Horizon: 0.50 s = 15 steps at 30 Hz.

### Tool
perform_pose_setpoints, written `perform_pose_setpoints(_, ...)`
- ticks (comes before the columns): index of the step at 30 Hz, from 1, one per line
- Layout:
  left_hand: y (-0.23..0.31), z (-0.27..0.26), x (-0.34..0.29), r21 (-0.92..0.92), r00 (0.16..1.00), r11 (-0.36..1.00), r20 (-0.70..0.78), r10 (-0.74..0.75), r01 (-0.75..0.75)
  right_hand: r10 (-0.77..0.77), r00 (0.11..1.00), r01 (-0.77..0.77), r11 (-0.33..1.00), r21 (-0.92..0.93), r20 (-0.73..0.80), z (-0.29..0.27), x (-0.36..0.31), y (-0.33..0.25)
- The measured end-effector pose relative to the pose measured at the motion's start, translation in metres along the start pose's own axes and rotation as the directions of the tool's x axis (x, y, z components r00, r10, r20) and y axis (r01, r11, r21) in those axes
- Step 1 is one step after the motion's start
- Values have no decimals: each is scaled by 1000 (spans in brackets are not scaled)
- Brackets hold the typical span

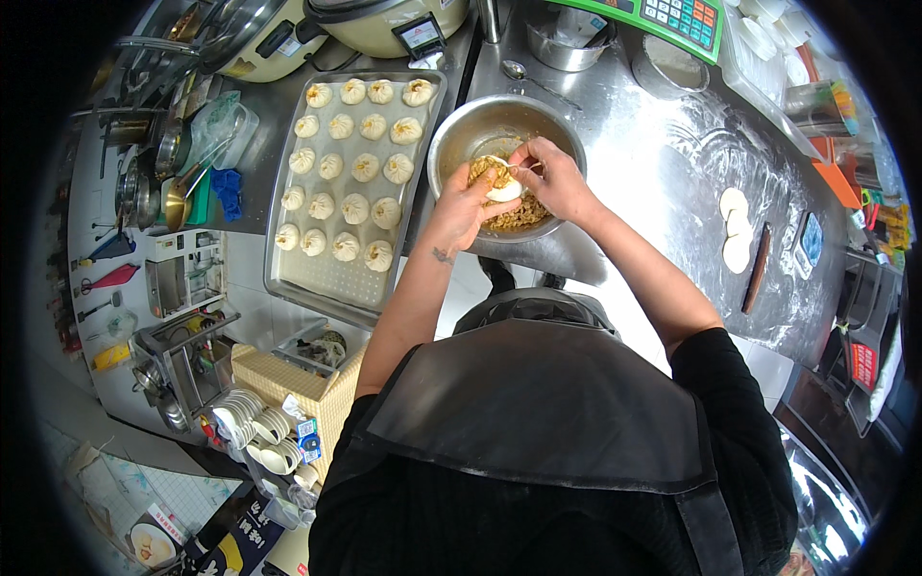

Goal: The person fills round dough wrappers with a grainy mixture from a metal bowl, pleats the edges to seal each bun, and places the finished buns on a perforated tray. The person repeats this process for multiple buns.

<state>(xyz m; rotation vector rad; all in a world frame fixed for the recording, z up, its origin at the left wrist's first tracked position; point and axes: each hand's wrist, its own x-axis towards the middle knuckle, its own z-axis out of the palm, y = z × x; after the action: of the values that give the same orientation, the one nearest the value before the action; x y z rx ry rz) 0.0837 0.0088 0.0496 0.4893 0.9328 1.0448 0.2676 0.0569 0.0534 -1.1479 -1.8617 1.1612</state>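
Over a steel bowl [444, 130] at the counter's edge, my left hand [465, 207] cups a bun wrapper [505, 191] heaped with brownish filling, its thumb resting on the filling. My right hand [559, 182] has its thumb and fingers closed on the wrapper's far right edge. More minced filling [520, 215] lies in the bowl underneath. To the left, a metal tray [327, 277] carries several rows of pleated buns [354, 208]. At the right are a few round dough wrappers [736, 230], partly overlapping, beside a wooden rolling pin [758, 269].
Flour dusts the steel counter [663, 182] on the right. A spoon [515, 70], a small steel pot [567, 56], a container of flour [670, 67] and a green scale [672, 21] stand at the back. Cookers [384, 27] sit behind the tray.
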Motion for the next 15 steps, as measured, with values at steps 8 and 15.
perform_pose_setpoints(8,1,15,6,181,984,983,-178,8,25,-31,999,35,989,-145,32,-4,8,-4)
perform_pose_setpoints(15,7,15,14,338,981,936,-191,-34,99,-135,989,129,987,-94,-55,4,1,-7)
